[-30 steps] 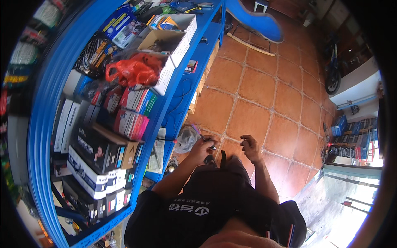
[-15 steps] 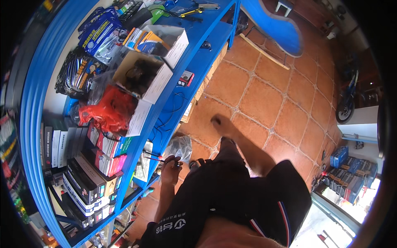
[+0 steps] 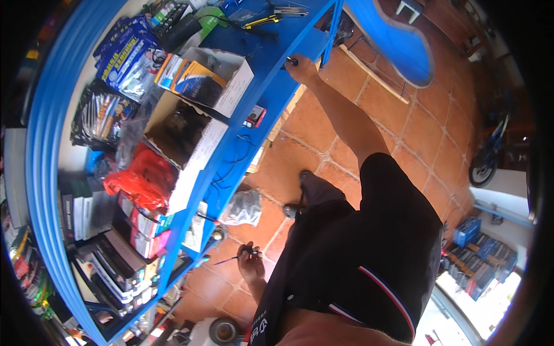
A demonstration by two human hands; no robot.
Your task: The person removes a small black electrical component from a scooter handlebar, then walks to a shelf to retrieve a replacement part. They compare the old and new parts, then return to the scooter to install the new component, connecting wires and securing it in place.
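Observation:
My left hand (image 3: pixel 252 266) is closed around the dark handle of what looks like a thin screwdriver (image 3: pixel 226 261). Its narrow shaft points left, toward the blue shelf unit. My right arm stretches far forward to the lower blue shelf (image 3: pixel 269 99). There my right hand (image 3: pixel 302 71) is closed on a small dark object (image 3: pixel 292 60), partly hidden by the fingers, so its kind does not show. A small red-and-black box (image 3: pixel 254 116) and loose black cables (image 3: pixel 241 151) lie nearer on that shelf.
Cardboard boxes with a red plastic bag (image 3: pixel 144 180) fill the upper shelf at left. A yellow-handled cutter (image 3: pixel 262 22) lies at its far end. A clear plastic bag (image 3: pixel 242 207) sits by the shelf's foot. A blue curved board (image 3: pixel 398 43) stands at the far right.
My right arm, smeared and lower before, has reached forward to the far shelf and closed on the dark object. My left hand has drawn back from the shelf with its tool.

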